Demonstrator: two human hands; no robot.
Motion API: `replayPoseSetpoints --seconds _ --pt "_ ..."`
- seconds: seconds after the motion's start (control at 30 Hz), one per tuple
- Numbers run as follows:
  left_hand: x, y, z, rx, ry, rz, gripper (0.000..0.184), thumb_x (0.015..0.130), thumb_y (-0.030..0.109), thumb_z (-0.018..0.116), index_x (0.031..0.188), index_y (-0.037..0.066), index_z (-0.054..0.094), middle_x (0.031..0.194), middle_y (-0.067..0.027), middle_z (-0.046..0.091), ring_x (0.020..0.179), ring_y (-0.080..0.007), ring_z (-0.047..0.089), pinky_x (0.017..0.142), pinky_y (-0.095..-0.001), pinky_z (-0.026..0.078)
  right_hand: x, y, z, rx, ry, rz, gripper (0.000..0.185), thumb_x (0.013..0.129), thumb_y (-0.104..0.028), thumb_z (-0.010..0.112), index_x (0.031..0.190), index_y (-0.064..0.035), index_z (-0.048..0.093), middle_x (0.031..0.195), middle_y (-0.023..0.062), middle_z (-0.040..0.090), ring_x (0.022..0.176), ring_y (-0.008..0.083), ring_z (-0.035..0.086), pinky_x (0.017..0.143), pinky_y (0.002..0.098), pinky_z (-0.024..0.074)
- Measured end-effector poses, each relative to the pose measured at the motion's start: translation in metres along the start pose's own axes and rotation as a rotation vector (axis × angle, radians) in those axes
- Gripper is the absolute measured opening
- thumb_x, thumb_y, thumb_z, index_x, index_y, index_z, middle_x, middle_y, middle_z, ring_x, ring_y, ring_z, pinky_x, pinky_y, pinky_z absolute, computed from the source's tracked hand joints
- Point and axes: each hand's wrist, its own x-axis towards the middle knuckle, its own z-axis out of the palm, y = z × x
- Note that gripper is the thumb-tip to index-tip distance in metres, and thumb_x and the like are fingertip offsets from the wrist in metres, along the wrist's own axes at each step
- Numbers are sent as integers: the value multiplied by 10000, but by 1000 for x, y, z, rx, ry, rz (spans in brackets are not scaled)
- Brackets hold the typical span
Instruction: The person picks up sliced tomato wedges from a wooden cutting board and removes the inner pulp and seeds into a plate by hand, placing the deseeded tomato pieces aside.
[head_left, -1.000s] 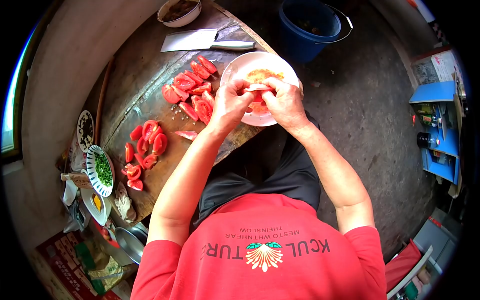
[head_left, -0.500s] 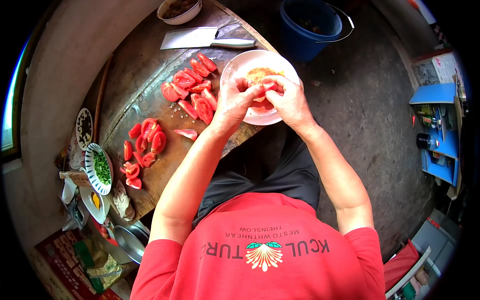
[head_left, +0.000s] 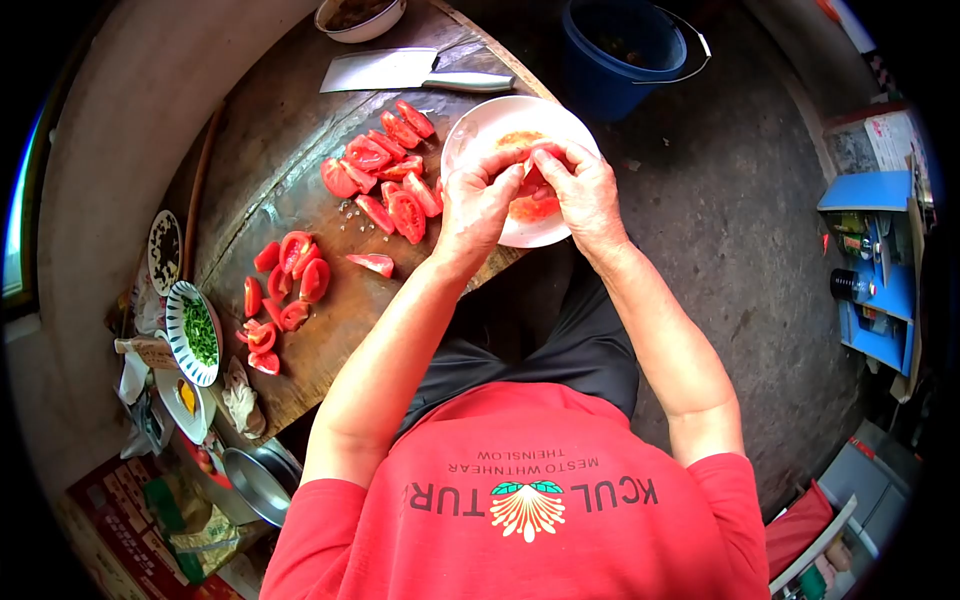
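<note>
Over the plate point(head_left: 468, 138) at the right edge of the table point(head_left: 320, 250), the left hand point(head_left: 480, 205) and right hand point(head_left: 588, 198) pinch a tomato piece point(head_left: 530, 174) mostly hidden by their grip, with a far bowl point(head_left: 362, 32) cropped.

Side-lit fisheye view, uneven exposure.
Daylight from the narrow, bright window point(head_left: 18, 245) beyond left edge of the brown wooden tabletop point(head_left: 345, 315); sheen across its boards. White round plate point(head_left: 468, 132) at right corner nearly washed out. Deep shadow under near edge; periphery bowed, picture corners black.
</note>
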Motion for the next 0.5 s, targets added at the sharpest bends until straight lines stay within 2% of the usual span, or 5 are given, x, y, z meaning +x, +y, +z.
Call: replayPoseSetpoints --seconds 0.1,0.23,0.3,0.33,0.5 --pt "1 -12 -1 149 -28 134 275 880 92 588 1109 -60 600 947 -118 667 822 -144 637 760 -247 511 0 -1 0 17 38 70 134 882 -99 614 940 21 623 844 72 650 678 108 636 591 206 530" --pt "11 -6 -15 454 21 96 217 874 128 606 994 -49 642 788 -107 677 699 -121 631 627 -256 509 2 -4 -3 -15 -130 62 120 887 -81 595 925 32 604 824 76 645 673 115 643 600 213 535" --pt "15 2 -21 501 -49 29 192 904 133 589 926 -55 624 783 -60 652 678 -94 598 620 -227 496 7 -4 -7 -99 -240 34 118 889 -70 583 926 41 599 818 84 644 688 122 651 605 216 538" --pt "16 6 -22 523 -66 17 200 908 143 586 921 -53 624 778 -58 650 672 -93 595 617 -226 494 5 -12 -6 -48 -266 94 128 887 -68 581 912 54 609 818 101 652 713 134 662 620 227 544" --pt "15 14 -23 545 -95 -1 234 916 182 576 915 -48 620 765 -50 637 666 -93 587 612 -233 489 13 -19 -8 -178 -353 186 151 887 -76 580 909 65 630 820 127 667 700 151 671 627 239 552"
